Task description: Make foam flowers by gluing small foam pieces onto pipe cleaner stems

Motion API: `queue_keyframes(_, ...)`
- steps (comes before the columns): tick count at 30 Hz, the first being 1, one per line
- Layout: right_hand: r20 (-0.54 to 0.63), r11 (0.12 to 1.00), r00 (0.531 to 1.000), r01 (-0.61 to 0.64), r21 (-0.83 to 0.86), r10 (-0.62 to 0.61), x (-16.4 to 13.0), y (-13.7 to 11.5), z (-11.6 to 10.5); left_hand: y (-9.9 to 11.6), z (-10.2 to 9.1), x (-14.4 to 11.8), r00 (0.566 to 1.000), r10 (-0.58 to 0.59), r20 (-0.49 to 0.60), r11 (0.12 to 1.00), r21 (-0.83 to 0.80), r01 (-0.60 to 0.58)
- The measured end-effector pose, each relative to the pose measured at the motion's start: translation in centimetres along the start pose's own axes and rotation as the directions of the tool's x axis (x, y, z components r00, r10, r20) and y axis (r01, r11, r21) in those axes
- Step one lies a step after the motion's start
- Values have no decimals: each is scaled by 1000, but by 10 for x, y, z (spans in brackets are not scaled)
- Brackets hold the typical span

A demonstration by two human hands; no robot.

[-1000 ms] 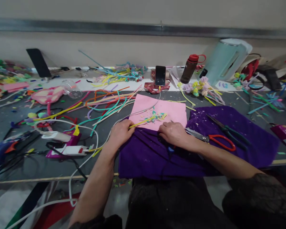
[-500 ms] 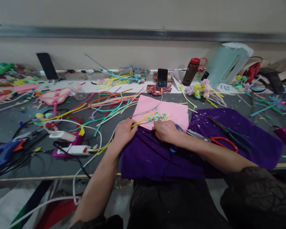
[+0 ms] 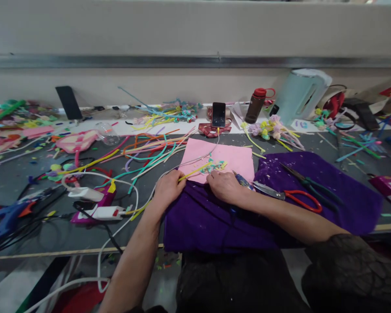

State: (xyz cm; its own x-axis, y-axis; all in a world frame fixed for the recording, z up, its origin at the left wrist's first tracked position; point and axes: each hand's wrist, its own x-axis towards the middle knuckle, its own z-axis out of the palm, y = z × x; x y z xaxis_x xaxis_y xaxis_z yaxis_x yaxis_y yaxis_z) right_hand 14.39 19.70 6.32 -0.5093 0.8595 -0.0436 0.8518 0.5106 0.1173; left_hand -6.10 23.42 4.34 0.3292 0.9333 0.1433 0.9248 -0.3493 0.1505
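Note:
My left hand (image 3: 169,188) is closed around a yellow pipe cleaner (image 3: 195,171), which slants up over a pink sheet (image 3: 236,155). Small teal, yellow and cream snippets (image 3: 219,165) lie on the sheet beside the stem's far end. Next to them, my right hand (image 3: 226,186) has its fingers curled together at the sheet's lower edge; whatever they may hold is hidden. A purple cloth (image 3: 198,221) spreads under both hands. Just right of my right hand lie red-handled scissors (image 3: 280,194) and green-handled pliers (image 3: 309,181).
Loose coloured pipe cleaners (image 3: 150,150) cover the table to the left, near a power strip (image 3: 107,195) with white cables and a blue glue gun (image 3: 11,215). Along the back stand a phone (image 3: 218,115), a brown bottle (image 3: 256,106) and a pale blue kettle (image 3: 299,95).
The camera view has tilted up, so the scene sits a little lower. Both hands stay nearly in place, with the yellow pipe cleaner lying slightly flatter.

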Motion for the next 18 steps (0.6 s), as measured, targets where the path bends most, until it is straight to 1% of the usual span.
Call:
queue_keyframes(4,30,997,997,69,19,-69,-9,3,1,-4,0,0,999,26,48,999,17,-27)
queue_keyframes(6,43,994,994,102,35,-103,-12,3,0,-6,-2,0,997,39,69,999,-14,-38)
queue_keyframes(8,55,991,991,120,54,-123,-12,4,-1,-7,-6,0,995,46,91,994,-105,-36)
queue_keyframes(10,63,990,989,126,65,-130,-12,7,-4,-6,-13,0,996,8,86,967,-255,14)
queue_keyframes(13,24,989,994,105,106,-108,-14,15,-12,5,-28,-1,992,-115,44,856,-502,121)
queue_keyframes(15,-62,973,996,73,220,-61,-16,25,-18,19,-38,-1,989,-127,71,761,-633,143)
queue_keyframes(16,-111,945,993,62,322,-28,-17,31,-21,28,-43,0,987,-127,98,704,-692,159)
queue_keyframes(17,-151,888,988,59,455,12,-18,38,-23,37,-47,1,984,-116,137,642,-746,179)
queue_keyframes(18,-169,793,984,60,607,55,-18,44,-24,47,-50,2,978,-88,189,575,-792,205)
